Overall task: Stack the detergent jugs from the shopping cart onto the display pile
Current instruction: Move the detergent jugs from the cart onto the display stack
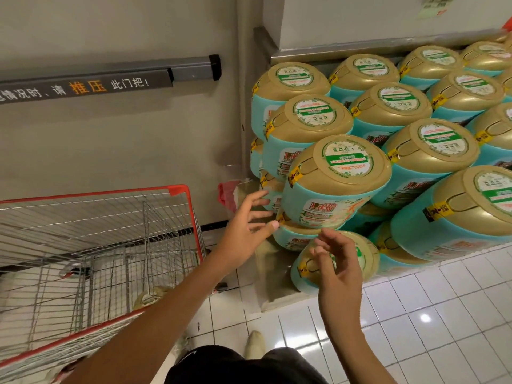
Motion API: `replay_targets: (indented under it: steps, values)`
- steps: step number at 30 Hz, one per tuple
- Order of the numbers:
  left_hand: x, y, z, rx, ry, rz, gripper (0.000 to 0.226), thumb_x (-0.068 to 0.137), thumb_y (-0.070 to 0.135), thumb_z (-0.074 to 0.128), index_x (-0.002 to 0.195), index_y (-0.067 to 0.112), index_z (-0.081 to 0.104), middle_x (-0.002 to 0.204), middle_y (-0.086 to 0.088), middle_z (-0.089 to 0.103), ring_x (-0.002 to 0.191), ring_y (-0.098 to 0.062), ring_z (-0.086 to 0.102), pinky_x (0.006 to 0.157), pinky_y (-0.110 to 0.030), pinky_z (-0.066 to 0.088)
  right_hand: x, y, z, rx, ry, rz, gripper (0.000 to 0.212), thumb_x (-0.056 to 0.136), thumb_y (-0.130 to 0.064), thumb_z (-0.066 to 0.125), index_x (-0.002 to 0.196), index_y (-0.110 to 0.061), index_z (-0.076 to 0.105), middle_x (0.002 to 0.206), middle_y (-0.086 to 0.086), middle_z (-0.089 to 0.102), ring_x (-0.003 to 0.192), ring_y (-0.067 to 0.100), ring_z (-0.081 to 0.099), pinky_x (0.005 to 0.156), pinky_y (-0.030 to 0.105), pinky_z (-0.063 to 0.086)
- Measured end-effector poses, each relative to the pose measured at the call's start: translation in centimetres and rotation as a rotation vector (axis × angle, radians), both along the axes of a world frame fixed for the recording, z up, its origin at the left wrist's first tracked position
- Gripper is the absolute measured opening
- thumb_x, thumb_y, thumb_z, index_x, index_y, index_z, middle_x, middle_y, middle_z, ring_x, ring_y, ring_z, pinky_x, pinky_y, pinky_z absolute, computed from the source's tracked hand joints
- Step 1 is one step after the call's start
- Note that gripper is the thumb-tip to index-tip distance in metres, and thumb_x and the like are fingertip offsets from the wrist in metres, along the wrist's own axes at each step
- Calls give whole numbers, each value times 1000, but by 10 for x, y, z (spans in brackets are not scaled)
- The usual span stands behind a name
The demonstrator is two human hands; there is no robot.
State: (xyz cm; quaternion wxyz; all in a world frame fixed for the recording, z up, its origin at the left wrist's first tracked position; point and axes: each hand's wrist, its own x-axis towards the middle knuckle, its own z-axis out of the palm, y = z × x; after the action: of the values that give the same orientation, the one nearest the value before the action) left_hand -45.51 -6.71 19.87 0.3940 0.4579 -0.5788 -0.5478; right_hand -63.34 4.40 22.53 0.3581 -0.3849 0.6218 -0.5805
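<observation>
A display pile of teal detergent jugs with gold lids (393, 112) fills the right half of the view, stacked in stepped rows. The nearest top jug (336, 184) sits at the pile's front left corner. My left hand (246, 225) hovers just left of it with fingers spread, holding nothing. My right hand (336, 261) is raised below that jug, fingers loosely bent and empty, in front of a low jug (368, 256) at the pile's foot. The wire shopping cart (191, 206) with a red rim stands at the left; one gold-lidded jug (151, 296) shows in its bottom.
A beige door with a grey push bar (191, 70) is behind the cart. White floor tiles (429, 314) spread at lower right. A red plastic scrap (225, 194) lies by the wall near the pile. My shoe (255, 343) is on the tiles.
</observation>
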Motion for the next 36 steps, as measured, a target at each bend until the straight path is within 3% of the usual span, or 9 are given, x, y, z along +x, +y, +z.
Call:
replay_targets:
  steps: [4, 7, 12, 16, 20, 25, 29, 31, 36]
  values:
    - [43, 22, -6, 11, -11, 108, 37, 87, 46, 71, 122, 55, 63, 124, 19, 69, 114, -9, 71, 97, -25, 56, 35, -6, -4, 30, -19, 130, 25, 102, -7, 66, 121, -23, 68, 115, 0, 72, 109, 18, 69, 98, 32, 56]
    - [88, 41, -19, 49, -61, 216, 24, 96, 31, 68, 115, 46, 70, 117, 16, 74, 110, -9, 72, 92, -24, 56, 68, -15, -10, 87, -24, 246, 18, 102, -16, 65, 119, -21, 68, 110, -2, 73, 105, 19, 70, 94, 32, 56]
    - [169, 79, -45, 152, -86, 423, 28, 104, 4, 60, 112, 28, 72, 111, 9, 76, 105, -15, 74, 90, -37, 59, 124, -34, -25, 162, 86, 470, 21, 102, -7, 65, 116, -22, 69, 105, -14, 71, 103, 8, 68, 89, 21, 55]
    - [229, 108, -57, 187, 8, 605, 28, 96, 1, 51, 109, 15, 71, 104, 4, 77, 95, -17, 74, 81, -29, 61, 176, -47, -35, 237, 110, 636, 21, 103, -6, 63, 113, -23, 68, 108, -21, 72, 102, -4, 66, 87, 9, 48]
    - [293, 132, -70, 237, 73, 759, 34, 86, 8, 52, 99, 28, 76, 104, -4, 74, 93, -21, 73, 78, -29, 62, 239, -58, -46, 328, 113, 802, 17, 103, -1, 60, 111, -13, 68, 110, -2, 72, 101, 12, 65, 92, 33, 51]
    - [369, 147, -108, 347, 13, 835, 35, 93, 3, 48, 105, 25, 72, 107, -4, 71, 96, -25, 72, 77, -29, 62, 319, -76, -71, 401, 203, 994, 15, 104, 2, 58, 116, 1, 66, 111, 5, 68, 92, -7, 63, 85, 11, 49]
    - [416, 139, -142, 513, 8, 828, 34, 104, 3, 51, 103, 29, 73, 100, 1, 74, 93, -22, 74, 80, -31, 61, 384, -92, -106, 525, 228, 1071, 18, 105, -1, 59, 120, 8, 64, 105, 3, 64, 93, 5, 61, 91, 25, 52]
    - [438, 129, -160, 626, 32, 817, 28, 105, 6, 55, 99, 27, 73, 96, 0, 74, 90, -24, 73, 82, -42, 59, 416, -103, -130, 649, 246, 1078, 21, 107, -10, 59, 123, 3, 64, 108, 4, 64, 96, 16, 61, 89, 34, 52]
    - [484, 95, -193, 753, 53, 718, 21, 97, 29, 61, 91, 46, 73, 94, 12, 75, 87, -11, 76, 68, -27, 55, 486, -141, -198, 900, 369, 1006, 19, 106, -27, 58, 118, -13, 64, 108, 3, 65, 93, 18, 63, 73, 31, 51]
